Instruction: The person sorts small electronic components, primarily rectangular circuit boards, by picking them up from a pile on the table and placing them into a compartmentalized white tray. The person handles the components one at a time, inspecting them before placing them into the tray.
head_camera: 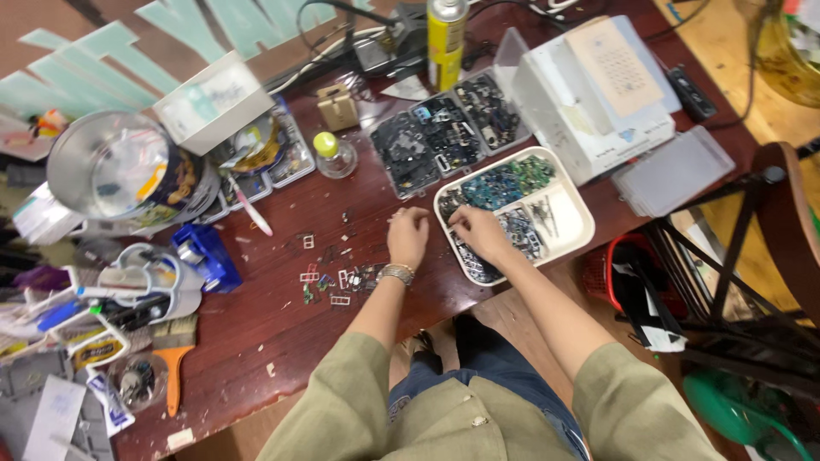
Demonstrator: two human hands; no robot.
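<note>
— What have your hands got?

— My right hand is down in the white tray, fingers bent and pinched narrow among the small dark parts at its near-left corner. Whether a piece sits between the fingertips, I cannot tell. My left hand rests curled on the red-brown table just beside the tray's left rim, knuckles up, fingers tucked under; I cannot tell if it holds anything either. There's a metal watch on that wrist.

— And around them?

— At seven o'clock from my left hand lies a scatter of tiny frame-shaped bits. In the tray, a heap of blue-green parts sits at twelve o'clock from my right hand. Further at twelve is a clear compartment box of dark parts, and beyond it a yellow spray can. At eleven stands a small bottle with a yellow-green cap. At nine, well apart, a blue plastic piece.
</note>
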